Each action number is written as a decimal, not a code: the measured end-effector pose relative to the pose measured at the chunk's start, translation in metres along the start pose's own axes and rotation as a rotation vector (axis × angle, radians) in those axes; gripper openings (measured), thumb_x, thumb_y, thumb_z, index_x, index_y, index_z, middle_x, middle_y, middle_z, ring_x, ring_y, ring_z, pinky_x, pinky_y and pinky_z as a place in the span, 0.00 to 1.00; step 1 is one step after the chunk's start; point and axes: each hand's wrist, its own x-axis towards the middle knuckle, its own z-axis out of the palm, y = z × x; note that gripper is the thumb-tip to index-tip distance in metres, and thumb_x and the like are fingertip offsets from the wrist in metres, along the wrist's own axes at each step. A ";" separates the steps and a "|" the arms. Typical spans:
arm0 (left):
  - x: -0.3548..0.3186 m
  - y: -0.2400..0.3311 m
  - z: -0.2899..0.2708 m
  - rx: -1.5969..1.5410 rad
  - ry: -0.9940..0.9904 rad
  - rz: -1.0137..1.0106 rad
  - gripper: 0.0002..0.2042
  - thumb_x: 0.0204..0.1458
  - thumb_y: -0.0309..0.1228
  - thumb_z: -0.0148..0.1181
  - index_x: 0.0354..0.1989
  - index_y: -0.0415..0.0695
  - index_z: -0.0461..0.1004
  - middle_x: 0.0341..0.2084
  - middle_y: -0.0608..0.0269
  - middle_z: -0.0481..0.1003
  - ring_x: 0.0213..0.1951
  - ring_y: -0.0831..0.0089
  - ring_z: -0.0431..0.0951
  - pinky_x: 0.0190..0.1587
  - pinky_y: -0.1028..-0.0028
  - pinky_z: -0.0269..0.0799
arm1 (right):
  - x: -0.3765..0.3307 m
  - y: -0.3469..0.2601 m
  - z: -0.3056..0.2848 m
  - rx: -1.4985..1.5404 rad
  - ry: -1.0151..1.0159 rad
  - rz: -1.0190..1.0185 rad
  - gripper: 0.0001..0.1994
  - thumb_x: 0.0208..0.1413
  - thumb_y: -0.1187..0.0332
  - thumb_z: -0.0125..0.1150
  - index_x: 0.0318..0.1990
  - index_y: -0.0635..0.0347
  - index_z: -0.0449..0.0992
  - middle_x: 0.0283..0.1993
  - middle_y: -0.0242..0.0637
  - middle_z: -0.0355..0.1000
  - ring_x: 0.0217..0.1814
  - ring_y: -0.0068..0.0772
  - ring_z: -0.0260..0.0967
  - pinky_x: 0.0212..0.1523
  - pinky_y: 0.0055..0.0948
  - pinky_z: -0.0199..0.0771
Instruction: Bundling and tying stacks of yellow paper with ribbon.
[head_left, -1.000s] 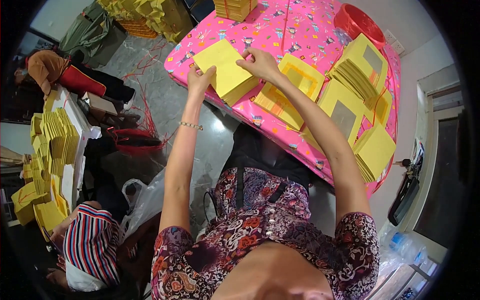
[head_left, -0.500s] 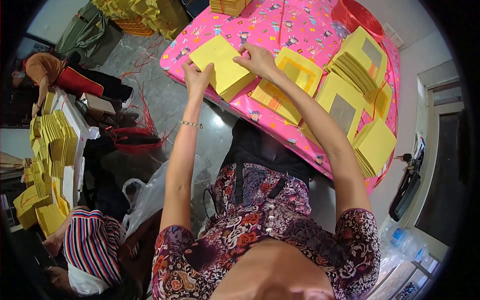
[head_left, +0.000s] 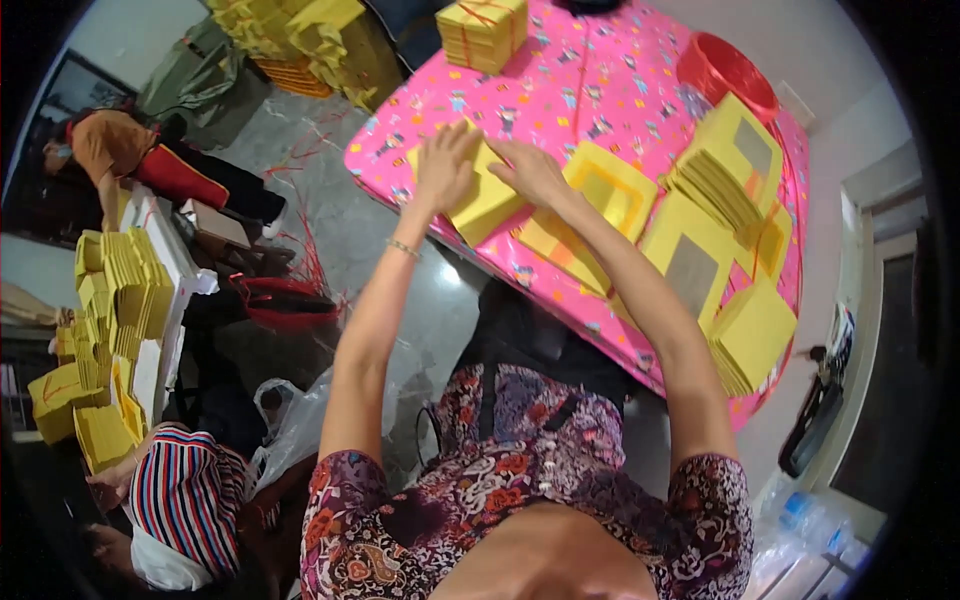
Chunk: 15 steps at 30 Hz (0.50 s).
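A squared stack of yellow paper (head_left: 487, 208) lies near the front left edge of a pink patterned table (head_left: 560, 75). My left hand (head_left: 447, 172) rests flat on its top, fingers stretched forward and holding nothing. Against the stack's far right edge, my right hand (head_left: 530, 174) has its fingers extended and slightly apart. Just right of the stack lie yellow paper pieces with an orange-bordered panel (head_left: 597, 190). Farther right are a yellow stack with a grey panel (head_left: 690, 245), a thick fanned stack (head_left: 722, 165) and another block of yellow paper (head_left: 752, 335).
A red-tied yellow bundle (head_left: 480, 38) and a red plastic basin (head_left: 725, 72) stand at the table's far side. To the left, two other people work at a white table (head_left: 172, 275) with yellow stacks. Red string (head_left: 305, 265) and a clear plastic bag (head_left: 295, 425) lie between.
My left hand has gone from gripping the stack's left edge to lying flat on its top. My right hand stays at the right edge with fingers straighter. The view has shifted.
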 end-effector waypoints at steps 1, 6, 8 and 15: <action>-0.002 0.010 0.007 -0.003 -0.001 -0.039 0.23 0.51 0.35 0.48 0.58 0.51 0.65 0.59 0.54 0.62 0.63 0.54 0.56 0.63 0.53 0.47 | -0.005 0.007 0.002 -0.013 0.017 -0.007 0.23 0.53 0.62 0.56 0.57 0.58 0.66 0.50 0.50 0.69 0.52 0.50 0.66 0.51 0.41 0.67; -0.008 0.027 -0.005 0.047 0.002 -0.097 0.25 0.53 0.44 0.48 0.59 0.47 0.63 0.59 0.56 0.62 0.62 0.54 0.57 0.62 0.55 0.48 | -0.012 -0.004 0.001 -0.025 -0.027 0.008 0.23 0.57 0.62 0.52 0.59 0.59 0.63 0.47 0.49 0.68 0.49 0.51 0.66 0.49 0.42 0.68; -0.006 0.028 -0.005 0.085 -0.029 -0.096 0.27 0.52 0.45 0.49 0.59 0.46 0.63 0.59 0.57 0.62 0.61 0.55 0.58 0.61 0.56 0.50 | -0.015 0.004 0.006 -0.017 0.003 -0.023 0.22 0.59 0.60 0.49 0.60 0.59 0.62 0.45 0.49 0.68 0.48 0.50 0.66 0.48 0.41 0.67; -0.008 0.028 -0.004 0.122 -0.038 -0.096 0.27 0.53 0.46 0.47 0.59 0.44 0.63 0.58 0.56 0.63 0.62 0.54 0.56 0.63 0.53 0.46 | -0.017 0.003 0.013 -0.064 0.025 -0.015 0.22 0.60 0.60 0.48 0.60 0.58 0.62 0.45 0.47 0.68 0.49 0.48 0.65 0.50 0.40 0.65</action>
